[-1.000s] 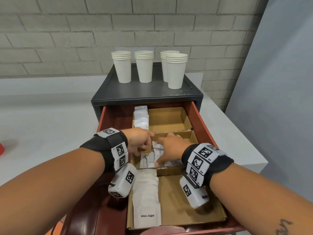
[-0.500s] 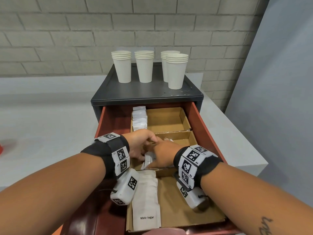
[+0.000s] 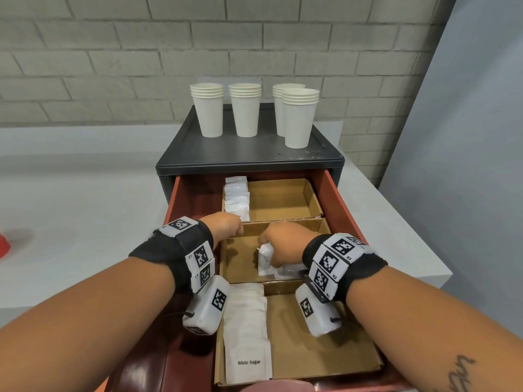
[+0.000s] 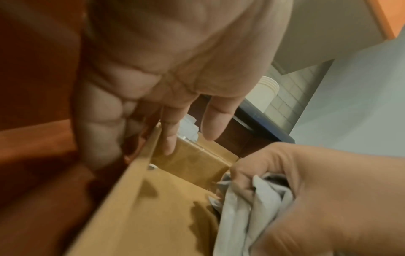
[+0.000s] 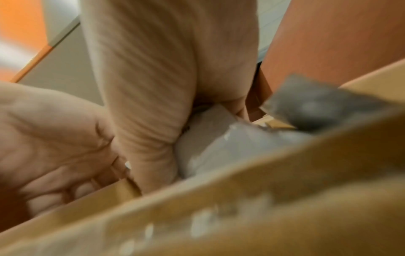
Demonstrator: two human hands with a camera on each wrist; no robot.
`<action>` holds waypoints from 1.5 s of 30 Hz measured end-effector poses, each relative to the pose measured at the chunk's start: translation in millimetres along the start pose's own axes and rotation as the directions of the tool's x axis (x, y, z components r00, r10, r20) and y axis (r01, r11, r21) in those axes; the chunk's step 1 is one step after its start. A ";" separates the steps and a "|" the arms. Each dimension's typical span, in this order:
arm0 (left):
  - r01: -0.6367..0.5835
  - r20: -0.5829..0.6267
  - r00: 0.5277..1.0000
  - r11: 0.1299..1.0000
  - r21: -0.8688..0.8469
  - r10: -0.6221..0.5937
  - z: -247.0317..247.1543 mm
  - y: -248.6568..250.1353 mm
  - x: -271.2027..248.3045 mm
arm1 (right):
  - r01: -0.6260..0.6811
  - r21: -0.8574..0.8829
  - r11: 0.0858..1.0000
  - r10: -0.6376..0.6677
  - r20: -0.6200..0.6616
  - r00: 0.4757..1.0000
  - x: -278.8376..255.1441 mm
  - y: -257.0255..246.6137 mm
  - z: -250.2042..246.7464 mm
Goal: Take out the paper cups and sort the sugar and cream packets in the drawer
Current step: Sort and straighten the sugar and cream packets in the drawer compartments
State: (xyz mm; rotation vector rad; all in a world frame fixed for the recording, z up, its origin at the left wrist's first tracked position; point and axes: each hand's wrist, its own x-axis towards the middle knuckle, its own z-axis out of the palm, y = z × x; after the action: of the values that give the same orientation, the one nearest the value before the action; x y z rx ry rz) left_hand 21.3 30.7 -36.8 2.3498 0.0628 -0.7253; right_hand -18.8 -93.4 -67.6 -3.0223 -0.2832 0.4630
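Both hands sit in my view over the middle cardboard tray (image 3: pixel 240 261) of the red drawer (image 3: pixel 338 199). My right hand (image 3: pixel 283 243) is fisted round a bunch of white packets (image 3: pixel 266 257) at that tray's right side. My left hand (image 3: pixel 226 226) rests at its far left corner, fingers (image 4: pixel 168 138) loosely bent over the cardboard wall, gripping nothing I can make out. Behind that tray stands the dark cabinet top (image 3: pixel 240 154) carrying four stacks of paper cups (image 3: pixel 244 108). Nearer me than the tray lies a row of sugar packets (image 3: pixel 246 332); beyond it another white row (image 3: pixel 237 198).
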 end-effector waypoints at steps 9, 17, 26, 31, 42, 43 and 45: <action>0.056 0.065 0.996 0.998 -0.025 -0.055 -0.1 0.6 5.5 | -0.063 0.339 0.939 0.161 -0.271 0.949 0.1 22.4 -14.7; 0.036 0.048 0.998 0.999 -0.008 -0.036 -2.0 1.9 6.1 | -0.049 0.497 0.866 0.270 -0.383 0.883 2.3 29.9 -20.2; -0.307 -0.094 0.950 0.826 -0.472 0.299 -5.8 15.4 15.1 | 0.155 0.840 0.520 0.230 -0.313 0.921 4.3 24.2 -35.0; -0.067 0.281 0.851 0.622 -0.780 0.444 -7.7 15.4 16.5 | 0.215 0.896 0.389 0.175 -0.301 0.937 17.3 18.1 -38.7; -0.085 0.135 0.924 0.536 -0.840 0.357 -4.7 10.4 31.1 | 0.185 0.827 0.532 0.160 -0.312 0.937 36.7 17.6 -34.0; -0.084 0.123 0.928 0.520 -0.850 0.351 -5.0 10.3 31.8 | 0.182 0.823 0.539 0.164 -0.314 0.935 36.2 19.3 -34.7; -0.074 0.108 0.932 0.473 -0.878 0.346 -6.4 10.4 32.9 | 0.188 0.842 0.505 0.176 -0.314 0.933 32.9 23.4 -36.6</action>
State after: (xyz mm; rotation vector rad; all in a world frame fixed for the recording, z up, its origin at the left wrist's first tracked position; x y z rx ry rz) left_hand 54.6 21.8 -43.7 1.2181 0.0033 -0.6621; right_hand 27.1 -111.5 -44.6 -2.0086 -0.0007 -0.0156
